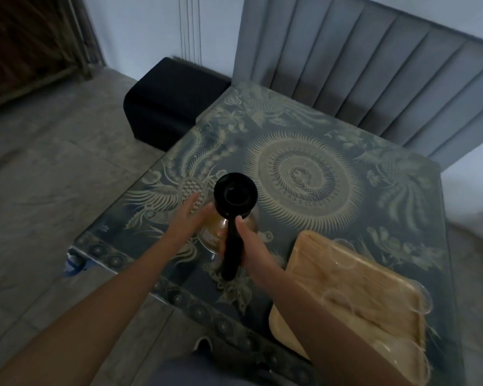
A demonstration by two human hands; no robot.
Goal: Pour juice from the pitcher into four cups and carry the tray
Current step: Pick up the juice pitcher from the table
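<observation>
A glass pitcher (pixel 211 232) with a black lid (pixel 235 195) and a long black handle stands near the table's left front edge, amber juice inside. My right hand (pixel 247 246) is closed around the handle (pixel 231 254). My left hand (pixel 188 211) lies flat against the pitcher's left side, fingers stretched out. To the right lies a pale wooden tray (pixel 360 277) carrying several clear glass cups (pixel 343 256), hard to make out; my right forearm covers part of the tray.
The table (pixel 304 174) has a glass top over a dark pattern with a gold spiral. A black box (pixel 165 98) sits on the floor at its far left corner. A grey padded panel (pixel 374 59) rises behind the table.
</observation>
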